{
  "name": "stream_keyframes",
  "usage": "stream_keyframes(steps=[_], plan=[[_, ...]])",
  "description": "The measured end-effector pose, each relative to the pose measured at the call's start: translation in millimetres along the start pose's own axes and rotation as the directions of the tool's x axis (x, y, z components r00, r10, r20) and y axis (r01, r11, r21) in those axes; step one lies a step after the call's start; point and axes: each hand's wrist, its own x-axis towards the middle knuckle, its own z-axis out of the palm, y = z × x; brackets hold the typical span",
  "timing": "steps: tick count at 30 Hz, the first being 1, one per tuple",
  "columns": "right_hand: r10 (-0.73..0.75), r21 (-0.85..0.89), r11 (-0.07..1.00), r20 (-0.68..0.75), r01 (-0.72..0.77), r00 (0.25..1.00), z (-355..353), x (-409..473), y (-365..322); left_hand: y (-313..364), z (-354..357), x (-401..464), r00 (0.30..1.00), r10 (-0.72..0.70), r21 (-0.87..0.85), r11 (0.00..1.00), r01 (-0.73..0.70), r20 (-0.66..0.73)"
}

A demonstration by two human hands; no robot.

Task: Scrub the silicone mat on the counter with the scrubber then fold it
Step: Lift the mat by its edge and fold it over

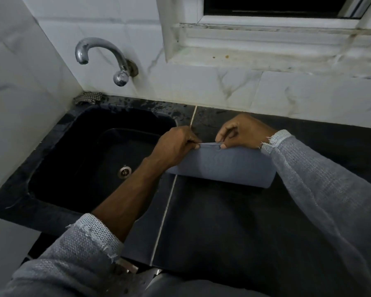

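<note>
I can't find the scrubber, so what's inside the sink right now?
The sink shows only its metal drain; no scrubber in sight. Its near right corner is covered by the left hand and forearm, which pinches the silicone mat.

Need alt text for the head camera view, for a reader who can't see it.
Two hands, the left hand and the right hand, pinch the top edge of a grey mat folded over on a dark counter. To the left is a black sink under a wall tap; a window sill is above.
</note>
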Motion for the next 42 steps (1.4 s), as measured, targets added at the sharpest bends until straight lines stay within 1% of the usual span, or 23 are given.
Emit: stream_keyframes(steps=[3, 5, 7, 9, 11, 14, 17, 19, 20, 22, 26, 28, 30, 32, 34, 36, 39, 42], plan=[[0.031, 0.069, 0.997, 0.021, -0.032, 0.999, -1.2, 3.7, 8.9, -4.8, 7.1, -1.1, 0.999, 0.016, -0.040, 0.999, -0.018, -0.041], [0.049, 0.085, 0.995, 0.034, -0.052, 0.998, -1.7, 5.5, 15.6, -6.8, 13.3, -3.7, 0.998, 0.010, -0.054, 0.998, -0.013, -0.055], [0.065, 0.089, 0.994, 0.037, -0.068, 0.997, -3.3, 7.1, 23.0, -6.3, 19.9, -7.2, 0.999, -0.009, -0.062, 0.998, 0.006, -0.052], [0.095, 0.113, 0.989, 0.011, -0.096, 0.995, -5.9, 9.3, 30.7, -3.9, 25.7, -13.1, 0.999, -0.034, -0.074, 0.997, 0.032, -0.025], [0.113, 0.101, 0.989, -0.061, -0.107, 0.992, -8.8, 13.1, 38.4, -0.7, 31.2, -23.8, 0.996, -0.081, -0.101, 0.991, 0.083, 0.027], [0.134, 0.052, 0.991, -0.218, -0.126, 0.967, -10.9, 21.1, 45.8, 7.1, 40.0, -44.6, 0.965, -0.210, -0.122, 0.965, 0.230, 0.156], [0.148, 0.026, 0.989, -0.342, -0.148, 0.928, -9.8, 33.0, 49.2, 14.6, 53.7, -63.0, 0.886, -0.334, -0.019, 0.933, 0.359, 0.322], [0.156, -0.006, 0.985, -0.399, -0.173, 0.904, -6.5, 40.6, 53.9, 17.2, 62.8, -76.7, 0.818, -0.389, -0.001, 0.903, 0.430, 0.423], [0.166, -0.013, 0.982, -0.414, -0.188, 0.895, -3.6, 42.6, 56.6, 17.5, 68.0, -84.3, 0.814, -0.380, -0.002, 0.906, 0.424, 0.439], [0.200, 0.005, 0.976, -0.416, -0.218, 0.887, 5.8, 41.2, 63.5, 17.2, 77.6, -99.9, 0.829, -0.345, 0.016, 0.926, 0.377, 0.441], [0.313, 0.015, 0.943, -0.384, -0.333, 0.869, 35.9, 17.1, 78.2, 10.6, 95.0, -128.4, 0.827, -0.252, 0.075, 0.966, 0.249, 0.503], [0.345, 0.031, 0.933, -0.368, -0.359, 0.864, 52.3, -3.2, 86.0, 5.8, 100.0, -139.3, 0.809, -0.238, 0.070, 0.968, 0.239, 0.537], [0.344, 0.028, 0.933, -0.373, -0.360, 0.862, 68.0, -26.6, 92.6, 5.1, 104.7, -145.1, 0.795, -0.247, 0.072, 0.966, 0.250, 0.554], [0.329, -0.010, 0.932, -0.405, -0.364, 0.853, 82.5, -48.0, 99.1, 9.6, 109.1, -144.7, 0.818, -0.268, 0.097, 0.962, 0.255, 0.509], [0.319, -0.114, 0.906, -0.447, -0.407, 0.836, 95.8, -66.0, 105.9, 16.1, 112.7, -141.1, 0.859, -0.283, 0.120, 0.959, 0.257, 0.426], [0.331, -0.204, 0.865, -0.454, -0.458, 0.827, 107.2, -80.0, 110.9, 20.2, 116.6, -135.5, 0.875, -0.304, 0.124, 0.953, 0.278, 0.377], [0.363, -0.274, 0.837, -0.370, -0.474, 0.855, 119.3, -90.3, 114.8, 23.1, 123.9, -124.3, 0.836, -0.348, 0.187, 0.937, 0.295, 0.425], [0.388, -0.274, 0.830, -0.344, -0.487, 0.855, 122.8, -91.5, 116.3, 26.8, 134.5, -116.1, 0.796, -0.366, 0.202, 0.930, 0.306, 0.483]])
